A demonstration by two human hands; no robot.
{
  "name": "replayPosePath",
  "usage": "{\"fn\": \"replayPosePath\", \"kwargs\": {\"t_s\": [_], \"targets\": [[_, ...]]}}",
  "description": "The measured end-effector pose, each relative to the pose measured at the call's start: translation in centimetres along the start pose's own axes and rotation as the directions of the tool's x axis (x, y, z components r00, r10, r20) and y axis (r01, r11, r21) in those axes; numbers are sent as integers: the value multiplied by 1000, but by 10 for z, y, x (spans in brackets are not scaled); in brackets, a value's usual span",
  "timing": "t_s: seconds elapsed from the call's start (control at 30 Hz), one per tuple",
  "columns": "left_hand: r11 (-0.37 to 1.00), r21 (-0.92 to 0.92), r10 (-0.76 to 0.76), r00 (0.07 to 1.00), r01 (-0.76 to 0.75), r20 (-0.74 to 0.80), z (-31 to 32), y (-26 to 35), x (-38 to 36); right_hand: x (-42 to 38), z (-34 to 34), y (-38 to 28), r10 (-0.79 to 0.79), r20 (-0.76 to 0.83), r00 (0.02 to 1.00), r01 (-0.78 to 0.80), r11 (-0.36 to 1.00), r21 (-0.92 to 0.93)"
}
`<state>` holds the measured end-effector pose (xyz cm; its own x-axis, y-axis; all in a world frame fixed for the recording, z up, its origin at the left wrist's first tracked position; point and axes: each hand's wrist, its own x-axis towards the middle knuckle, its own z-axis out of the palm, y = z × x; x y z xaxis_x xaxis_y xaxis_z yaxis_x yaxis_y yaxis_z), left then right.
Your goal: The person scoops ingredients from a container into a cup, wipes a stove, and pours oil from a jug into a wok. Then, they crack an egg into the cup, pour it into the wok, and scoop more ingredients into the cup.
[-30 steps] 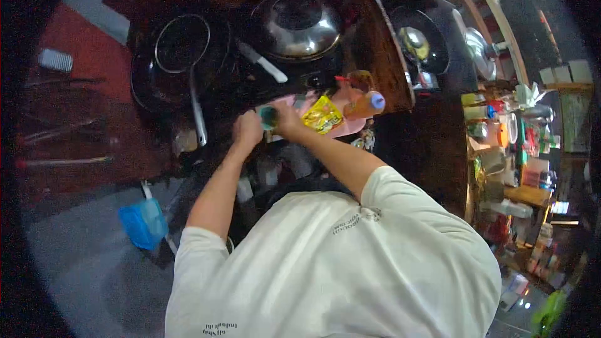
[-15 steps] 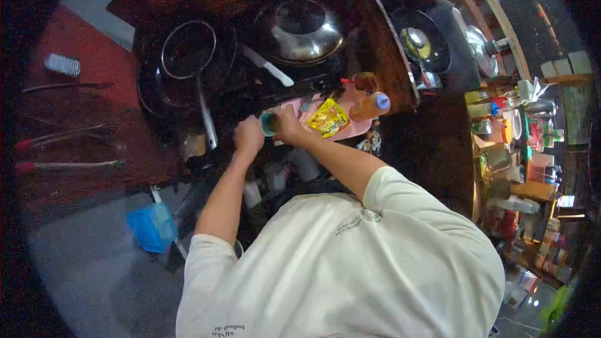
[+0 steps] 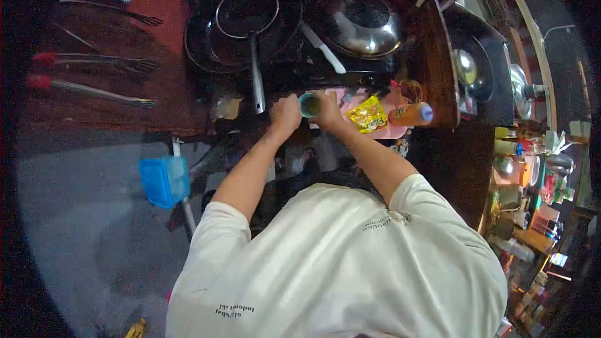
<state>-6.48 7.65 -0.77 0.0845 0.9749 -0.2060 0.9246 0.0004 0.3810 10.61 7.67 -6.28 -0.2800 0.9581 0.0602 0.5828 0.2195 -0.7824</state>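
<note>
A small greenish cup sits between my two hands near the counter's front edge. My left hand is closed at the cup's left side. On its right side my right hand has its fingers wrapped round the rim. Just right of my right hand, a yellow packet lies on a pink board. An orange bottle with a pale blue cap lies beside the packet. The cup's contents are too dim to make out.
A strainer rests over a dark wok. A white-handled knife lies beside a lidded pan. Red-handled tongs are at the left, above a blue container. Crowded shelves stand at the right.
The view has shifted, so the counter items appear farther right and the pans higher. Both hands are still at the cup, whose opening now shows more clearly.
</note>
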Motion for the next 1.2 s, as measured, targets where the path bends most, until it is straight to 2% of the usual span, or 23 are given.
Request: {"fn": "replayPosePath", "kwargs": {"t_s": [0.03, 0.1, 0.13, 0.17, 0.2, 0.3, 0.37, 0.4, 0.47, 0.5, 0.57, 0.6, 0.63, 0.67, 0.73, 0.77, 0.8, 0.87, 0.97, 1.07, 1.13, 1.17, 1.2], "targets": [[999, 40, -37, 993, 32, 114, -12, 10, -8, 3, 5, 4, 39, 18, 999, -40, 998, 45], [998, -54, -3, 995, 8, 95, -11, 6, -8, -2, 10, 4, 78, 48, 996, -83, 992, 93], [989, -148, 34, 997, -24, 63, -15, 6, -6, -3, 8, 1, 17, -6, 1000, -17, 1000, -13], [997, 12, -75, 994, 74, 78, -16, 11, -5, -2, 5, -1, -50, -56, 997, 43, 992, -122], [997, 12, -78, 994, 77, 76, -13, 7, -3, 0, 2, -3, -53, -54, 997, 46, 992, -120], [977, -207, -42, 995, 59, 87, 10, -8, 2, 1, -3, -4, 15, 49, 999, -19, 996, 83], [997, -45, -55, 968, 68, 246, 22, -14, 5, 1, -1, -5, 18, 64, 998, -16, 999, -32], [997, -46, -56, 967, 69, 247, 20, -11, 2, -3, 1, -4, 19, 65, 998, -16, 999, -32], [996, 2, -89, 996, 89, -6, -2, 3, -3, -3, 5, -2, 60, 3, 998, -60, 992, -110], [993, 31, -114, 987, 111, 114, -12, 11, -6, 0, 6, -2, 58, 2, 998, -57, 992, -110], [993, -38, -108, 992, 111, 69, 3, 1, -7, 1, 7, 1, 118, 98, 988, -138, 966, 220], [989, -106, -104, 994, 105, 17, 3, -1, -5, 2, 5, -1, 112, 98, 989, -131, 966, 221], [994, 77, -91, 985, 80, 148, -2, -3, 0, 3, 2, -2, 78, 83, 994, -87, 989, 117], [994, 81, -90, 985, 79, 146, 1, -4, 3, 1, 1, -4, 63, 76, 995, -68, 995, 67], [980, -91, -161, 971, 179, 178, -2, 4, 0, -3, -2, -9, 18, 47, 999, -19, 1000, 14], [982, -83, -166, 985, 170, 48, -7, 5, -4, -1, -3, -13, -16, 23, 1000, 16, 1000, 8], [982, -81, -166, 985, 169, 43, -5, 3, -1, 2, -1, -13, -21, 20, 1000, 20, 1000, 10], [970, -64, -210, 943, 234, 258, 0, 0, 2, 2, 3, -14, 53, 14, 998, -54, 998, 43], [989, -65, -115, 965, 134, 235, -25, 4, -8, 5, -16, -41, 120, 92, 989, -112, 990, -91], [1000, -17, 7, 931, 0, 365, -4, -7, -5, 6, -1, -23, 121, 122, 985, -121, 993, -8], [993, -29, -115, 993, 115, 15, 9, -11, -2, 6, 3, -20, 66, 72, 995, -61, 996, -71], [993, -11, -114, 964, 120, 242, 15, -17, -4, 4, 3, -19, 39, 54, 998, -34, 994, -102], [993, -19, -106, 964, 114, 244, 11, -12, -7, 2, 2, -20, 12, 37, 999, -7, 991, -133]]}}
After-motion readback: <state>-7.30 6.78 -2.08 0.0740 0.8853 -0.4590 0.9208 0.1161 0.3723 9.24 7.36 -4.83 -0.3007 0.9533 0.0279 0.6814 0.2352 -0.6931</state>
